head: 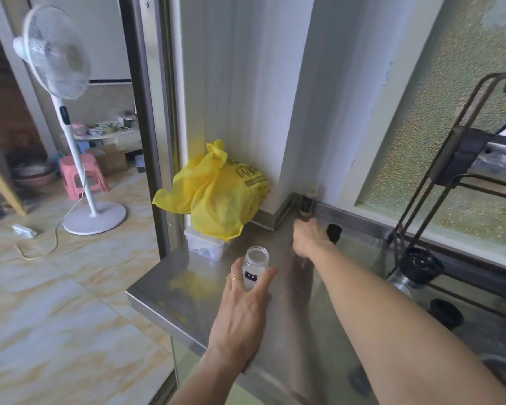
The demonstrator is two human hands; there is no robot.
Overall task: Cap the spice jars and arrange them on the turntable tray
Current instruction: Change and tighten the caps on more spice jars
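My left hand (247, 299) is wrapped around an uncapped clear glass jar (256, 266) with a small dark label, standing on the steel counter (170, 293). Farther back, my right hand (308, 236) reaches toward the corner and rests against a black cap (334, 231); whether the fingers grip it is hidden. Behind it, a small dark jar (307, 205) stands in the wall corner. On the right sit a capped jar with a black lid (419, 266) and a loose black cap (446, 314). No turntable tray is in view.
A yellow plastic bag (216, 194) lies on a clear lidded box (205, 247) at the counter's back left. A dark wire rack (438, 171) stands on the right before a frosted window. Beyond the counter's left edge are tiled floor, a white fan (70, 118) and a pink stool (82, 176).
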